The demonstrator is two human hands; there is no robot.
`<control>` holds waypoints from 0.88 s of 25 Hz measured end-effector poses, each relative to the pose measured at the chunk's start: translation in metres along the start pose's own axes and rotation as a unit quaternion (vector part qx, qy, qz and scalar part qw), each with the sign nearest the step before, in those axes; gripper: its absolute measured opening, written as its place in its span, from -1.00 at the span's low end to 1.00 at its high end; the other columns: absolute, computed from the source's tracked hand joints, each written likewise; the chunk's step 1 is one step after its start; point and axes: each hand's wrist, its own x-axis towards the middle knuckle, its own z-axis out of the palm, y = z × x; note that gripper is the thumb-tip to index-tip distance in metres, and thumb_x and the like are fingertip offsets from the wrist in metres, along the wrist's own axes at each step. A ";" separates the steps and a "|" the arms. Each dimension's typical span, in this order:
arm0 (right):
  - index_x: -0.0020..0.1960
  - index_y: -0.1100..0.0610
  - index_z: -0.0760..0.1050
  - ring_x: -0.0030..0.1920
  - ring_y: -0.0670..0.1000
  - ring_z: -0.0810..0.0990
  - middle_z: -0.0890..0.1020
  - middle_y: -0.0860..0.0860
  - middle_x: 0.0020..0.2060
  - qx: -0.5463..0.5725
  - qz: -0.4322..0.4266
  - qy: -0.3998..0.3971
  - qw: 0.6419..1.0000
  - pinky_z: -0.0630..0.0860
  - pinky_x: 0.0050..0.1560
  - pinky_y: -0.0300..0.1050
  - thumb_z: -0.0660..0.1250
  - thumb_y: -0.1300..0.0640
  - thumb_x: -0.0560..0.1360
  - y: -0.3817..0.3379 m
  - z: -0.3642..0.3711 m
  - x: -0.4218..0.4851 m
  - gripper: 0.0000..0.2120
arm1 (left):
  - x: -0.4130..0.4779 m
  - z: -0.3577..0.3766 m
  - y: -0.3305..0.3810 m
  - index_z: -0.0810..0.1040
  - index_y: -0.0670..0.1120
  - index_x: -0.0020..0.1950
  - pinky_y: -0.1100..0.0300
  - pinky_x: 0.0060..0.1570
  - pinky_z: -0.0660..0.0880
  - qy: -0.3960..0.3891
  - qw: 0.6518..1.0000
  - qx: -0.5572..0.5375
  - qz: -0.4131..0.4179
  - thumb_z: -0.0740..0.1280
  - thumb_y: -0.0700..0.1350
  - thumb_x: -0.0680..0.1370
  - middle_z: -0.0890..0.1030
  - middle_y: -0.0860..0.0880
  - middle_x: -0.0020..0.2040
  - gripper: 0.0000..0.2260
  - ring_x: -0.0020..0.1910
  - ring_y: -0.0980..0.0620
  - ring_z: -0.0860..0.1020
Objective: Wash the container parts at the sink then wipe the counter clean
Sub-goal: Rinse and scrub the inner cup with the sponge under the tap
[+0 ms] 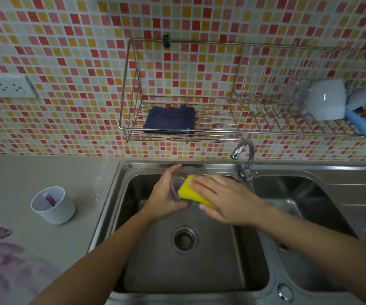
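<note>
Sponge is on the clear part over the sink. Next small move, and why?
Likely rub the yellow sponge round the clear round plastic container part: the left hand grips it over the steel sink basin, the right hand holds the sponge against it, and a purplish tint seems to show at its rim. The white plastic cup with purple residue waits on the grey counter.
</note>
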 end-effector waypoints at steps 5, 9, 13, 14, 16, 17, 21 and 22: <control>0.31 0.20 0.36 0.10 0.14 0.54 0.51 0.12 0.26 -0.053 -0.026 -0.028 0.998 0.57 0.04 0.00 0.46 0.02 0.28 0.012 -0.002 -0.001 -0.33 | 0.002 0.007 0.011 0.30 0.06 0.35 0.11 0.28 0.42 0.018 1.000 -0.010 -0.023 0.52 -0.02 0.20 0.48 0.08 0.26 -0.24 0.27 0.18 0.44; 0.20 0.19 0.49 0.08 0.09 0.56 0.60 0.08 0.13 -0.086 -0.069 -0.023 0.994 0.54 0.05 -0.02 0.46 0.14 0.26 0.017 -0.001 0.007 -0.48 | -0.001 0.012 0.018 0.27 0.15 0.29 0.47 0.18 0.33 0.025 0.999 -0.001 -0.024 0.54 -0.05 0.20 0.46 0.14 0.25 -0.26 0.23 0.33 0.41; -0.07 0.07 0.59 -0.15 0.00 0.58 0.67 -0.06 -0.15 -0.134 -0.149 -0.012 0.980 0.52 -0.14 -0.15 0.35 0.21 0.39 0.028 0.004 0.011 -0.86 | -0.003 0.022 0.020 0.27 0.15 0.30 0.34 0.20 0.36 0.029 0.999 -0.014 -0.010 0.56 0.01 0.18 0.44 0.08 0.26 -0.23 0.27 0.20 0.41; -0.12 0.04 0.59 -0.20 -0.03 0.55 0.66 -0.10 -0.20 -0.150 -0.170 -0.017 0.974 0.49 -0.19 -0.18 0.36 0.20 0.39 0.033 0.004 0.010 -0.90 | -0.004 0.021 0.018 0.25 0.17 0.31 0.25 0.23 0.39 0.016 1.000 -0.023 -0.007 0.57 0.02 0.18 0.40 0.05 0.29 -0.21 0.30 0.15 0.39; -0.16 0.04 0.59 -0.24 -0.04 0.52 0.64 -0.12 -0.24 -0.166 -0.211 -0.015 0.963 0.48 -0.22 -0.19 0.38 0.21 0.40 0.042 0.000 0.005 -0.91 | -0.006 0.013 0.019 0.18 0.21 0.37 0.10 0.22 0.48 -0.042 0.997 -0.067 -0.013 0.59 -0.07 0.22 0.31 0.04 0.37 -0.14 0.34 0.08 0.38; -0.17 0.05 0.59 -0.24 -0.02 0.52 0.64 -0.10 -0.24 -0.166 -0.236 -0.008 0.958 0.48 -0.21 -0.17 0.35 0.23 0.43 0.047 -0.002 0.003 -0.90 | -0.007 0.008 0.020 0.13 0.22 0.41 0.07 0.19 0.51 -0.078 0.993 -0.091 -0.020 0.59 -0.17 0.25 0.27 0.06 0.40 -0.09 0.34 0.09 0.39; -0.16 0.09 0.59 -0.23 0.00 0.50 0.63 -0.07 -0.22 -0.165 -0.294 0.007 0.942 0.47 -0.20 -0.14 0.21 0.27 0.52 0.051 -0.007 0.000 -0.78 | -0.001 0.003 0.023 0.06 0.15 0.49 0.29 0.24 0.42 -0.151 0.988 0.003 0.019 0.57 -0.15 0.27 0.35 0.12 0.37 -0.04 0.33 0.20 0.38; -0.16 0.08 0.59 -0.22 -0.01 0.50 0.63 -0.08 -0.22 -0.169 -0.287 -0.005 0.943 0.46 -0.21 -0.15 0.22 0.25 0.51 0.049 -0.005 -0.001 -0.80 | -0.002 0.008 0.025 0.14 0.07 0.46 0.30 0.23 0.41 -0.134 0.989 0.044 0.042 0.57 -0.11 0.26 0.40 0.08 0.33 -0.10 0.31 0.15 0.41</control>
